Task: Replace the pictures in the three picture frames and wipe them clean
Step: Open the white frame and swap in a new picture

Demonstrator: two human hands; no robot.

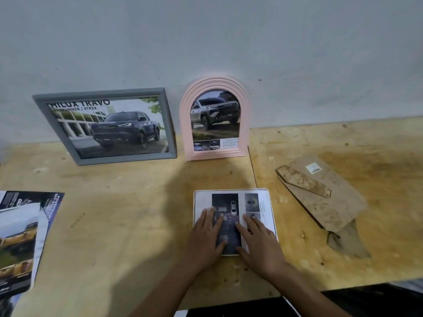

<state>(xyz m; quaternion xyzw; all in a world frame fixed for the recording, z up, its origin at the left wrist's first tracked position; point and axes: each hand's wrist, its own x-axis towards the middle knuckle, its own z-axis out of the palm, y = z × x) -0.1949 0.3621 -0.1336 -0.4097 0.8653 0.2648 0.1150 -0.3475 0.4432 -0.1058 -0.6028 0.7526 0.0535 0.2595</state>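
"Picture frames, three of them: where does each one sit?"

"All on the wooden tabletop [128, 202]. The grey landscape frame [126, 158] is the biggest. It leans on the wall at the back left and shows a dark pickup. The pink arched frame [185, 124] stands just right of it, also against the wall, with another truck print. Both look already refilled."

"And the third?"

"That seems to be the white frame [196, 202], lying flat at the near middle. Its long axis runs away from the person, toward the wall. A brochure print [251, 202] lies on it, so only a thin rim shows, and I can't tell if the print is seated inside."

"What else is out?"

"A brown cardboard backing board [332, 197] with its stand flap lies well to the right. Loose brochure pages [20, 236] are at the left edge."

"The hands?"

"Both are on the print, directly over the frame. The left hand [206, 239] lies flat on the left half and the right hand [261, 243] on the right half. The fingers are straight and spread and point toward the wall. They press down and grip nothing."

"So what does the next move turn on?"

"I'd judge they're squaring the print to the frame. After that the backing has to go on, and it lies off to the right, so the right hand is the nearer one. The left hand could keep the print pinned so it doesn't slide. I see no cloth, so wiping looks undone."
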